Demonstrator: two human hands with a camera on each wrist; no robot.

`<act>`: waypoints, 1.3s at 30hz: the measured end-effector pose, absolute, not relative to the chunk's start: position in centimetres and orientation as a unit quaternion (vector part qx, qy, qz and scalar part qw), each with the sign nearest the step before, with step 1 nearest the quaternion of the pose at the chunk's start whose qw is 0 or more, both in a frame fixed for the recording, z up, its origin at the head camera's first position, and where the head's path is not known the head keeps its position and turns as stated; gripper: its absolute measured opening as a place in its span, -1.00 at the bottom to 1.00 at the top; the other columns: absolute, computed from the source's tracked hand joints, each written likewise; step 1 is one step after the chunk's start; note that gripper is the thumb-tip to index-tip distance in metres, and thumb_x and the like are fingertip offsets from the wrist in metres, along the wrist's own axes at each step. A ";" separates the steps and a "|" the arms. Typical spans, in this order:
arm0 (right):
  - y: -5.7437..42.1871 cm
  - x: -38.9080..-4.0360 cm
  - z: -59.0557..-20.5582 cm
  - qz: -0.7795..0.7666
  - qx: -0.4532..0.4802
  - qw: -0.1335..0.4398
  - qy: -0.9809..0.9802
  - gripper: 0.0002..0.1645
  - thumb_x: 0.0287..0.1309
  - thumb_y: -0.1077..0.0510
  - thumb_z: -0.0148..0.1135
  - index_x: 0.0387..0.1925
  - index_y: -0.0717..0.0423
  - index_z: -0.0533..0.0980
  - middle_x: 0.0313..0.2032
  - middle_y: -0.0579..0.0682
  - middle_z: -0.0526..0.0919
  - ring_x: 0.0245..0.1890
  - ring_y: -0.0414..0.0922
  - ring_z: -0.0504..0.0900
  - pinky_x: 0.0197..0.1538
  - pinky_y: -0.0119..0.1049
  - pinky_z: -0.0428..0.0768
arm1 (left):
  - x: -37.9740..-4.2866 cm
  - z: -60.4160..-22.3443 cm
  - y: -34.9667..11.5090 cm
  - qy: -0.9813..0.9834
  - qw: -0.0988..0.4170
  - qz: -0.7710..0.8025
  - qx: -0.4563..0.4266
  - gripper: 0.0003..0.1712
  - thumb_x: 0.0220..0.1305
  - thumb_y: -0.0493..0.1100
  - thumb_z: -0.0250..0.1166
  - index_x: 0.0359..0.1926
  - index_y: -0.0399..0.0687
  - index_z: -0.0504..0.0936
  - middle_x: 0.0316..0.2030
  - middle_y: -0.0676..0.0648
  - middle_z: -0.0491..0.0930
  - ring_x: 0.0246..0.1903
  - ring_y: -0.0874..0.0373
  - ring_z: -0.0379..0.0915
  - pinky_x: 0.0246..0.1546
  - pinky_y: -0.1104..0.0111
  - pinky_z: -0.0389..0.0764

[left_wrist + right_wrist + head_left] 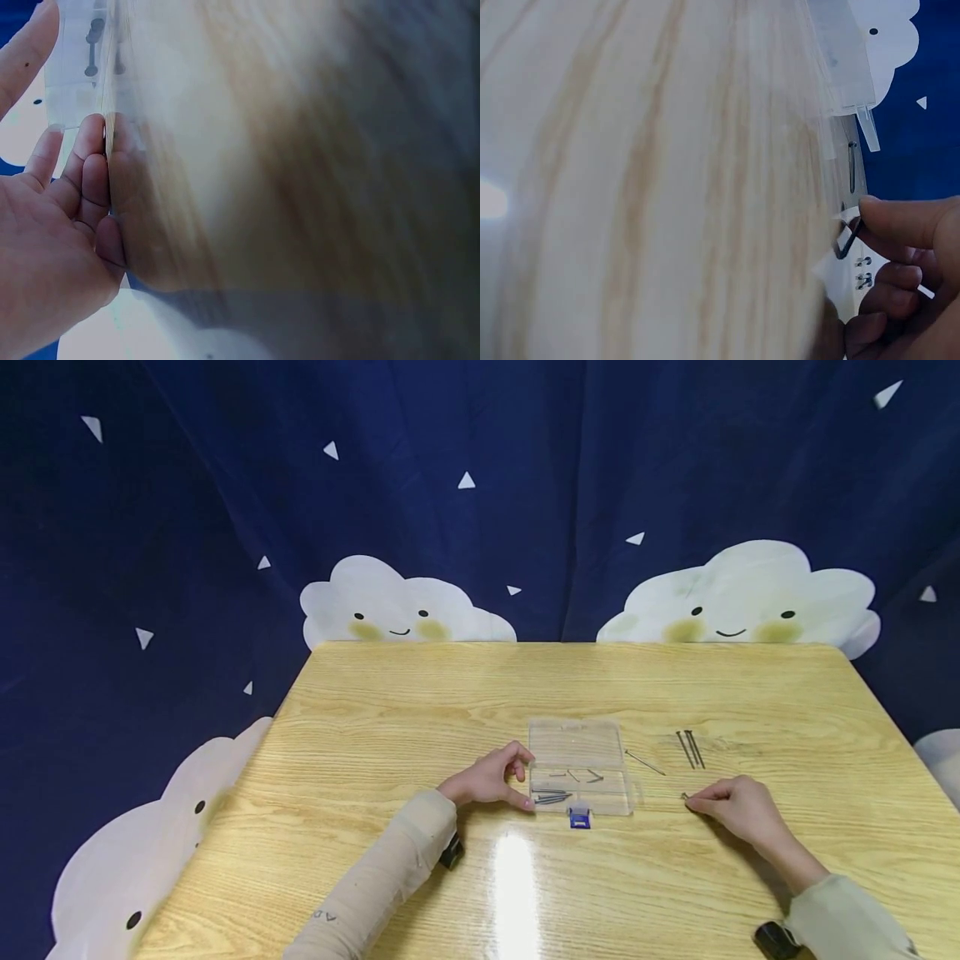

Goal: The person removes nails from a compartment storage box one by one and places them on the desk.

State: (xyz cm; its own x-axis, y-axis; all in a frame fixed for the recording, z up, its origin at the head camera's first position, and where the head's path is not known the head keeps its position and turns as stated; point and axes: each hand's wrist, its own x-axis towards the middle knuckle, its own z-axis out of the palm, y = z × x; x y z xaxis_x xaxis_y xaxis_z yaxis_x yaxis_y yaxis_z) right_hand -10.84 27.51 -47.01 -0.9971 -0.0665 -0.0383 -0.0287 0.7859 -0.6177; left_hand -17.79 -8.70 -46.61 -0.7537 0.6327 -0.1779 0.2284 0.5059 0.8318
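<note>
A clear plastic box (628, 793) lies on the table with its lid (573, 739) folded back on the far side. Long dark nails (551, 797) lie in its front left part, and several small nails (595, 776) lie behind them. My left hand (491, 777) rests against the box's left side, thumb at the front corner, fingers spread along the edge. Just right of the box, my right hand (738, 810) pinches a short dark nail (846, 246) between thumb and index finger, low over the table.
One long nail (645, 762) lies slanted by the box's right side. Further right, several long nails (691, 749) lie side by side. A blue clasp (580, 818) sits at the box's front edge. Behind the wooden table (405, 702) hangs a dark blue curtain (420, 518).
</note>
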 end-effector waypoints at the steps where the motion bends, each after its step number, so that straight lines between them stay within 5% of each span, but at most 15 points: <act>1: 27.6 -10.9 -47.0 -0.325 -0.023 0.029 0.945 -0.78 -0.03 0.07 0.33 -0.48 0.17 0.67 -0.40 0.16 0.65 -0.33 0.13 0.56 -0.29 -0.05 0.47 | -17.8 -46.6 -8.7 0.834 0.239 0.425 0.258 -0.31 -0.14 -0.24 0.48 0.02 -0.21 0.32 -0.34 -0.17 0.43 -0.39 0.11 0.23 -0.32 0.44 0.22; 24: 28.4 -11.3 -47.5 -0.297 -0.005 -0.008 0.955 -0.76 -0.05 0.04 0.36 -0.50 0.17 0.67 -0.43 0.14 0.67 -0.33 0.20 0.56 -0.26 0.04 0.44 | -18.1 -46.9 -8.6 0.833 0.240 0.428 0.256 -0.31 -0.15 -0.24 0.49 0.02 -0.19 0.33 -0.35 -0.14 0.42 -0.37 0.11 0.25 -0.29 0.43 0.24; 32: 28.4 -11.0 -46.9 -0.323 0.017 0.003 0.946 -0.72 -0.07 0.04 0.36 -0.44 0.21 0.66 -0.36 0.19 0.66 -0.28 0.21 0.55 -0.28 -0.04 0.44 | -17.7 -46.8 -8.5 0.829 0.241 0.437 0.254 -0.32 -0.10 -0.34 0.44 0.05 -0.29 0.30 -0.29 -0.27 0.43 -0.32 -0.06 0.27 -0.31 0.43 0.21; 39: 28.8 -11.1 -46.8 -0.363 0.050 0.028 0.930 -0.56 -0.01 -0.05 0.32 -0.31 0.28 0.63 -0.28 0.21 0.63 -0.41 -0.09 0.49 -0.48 -0.30 0.40 | -17.7 -46.7 -8.6 0.828 0.243 0.438 0.252 -0.32 -0.10 -0.33 0.44 0.05 -0.28 0.30 -0.29 -0.26 0.42 -0.33 -0.05 0.27 -0.32 0.44 0.21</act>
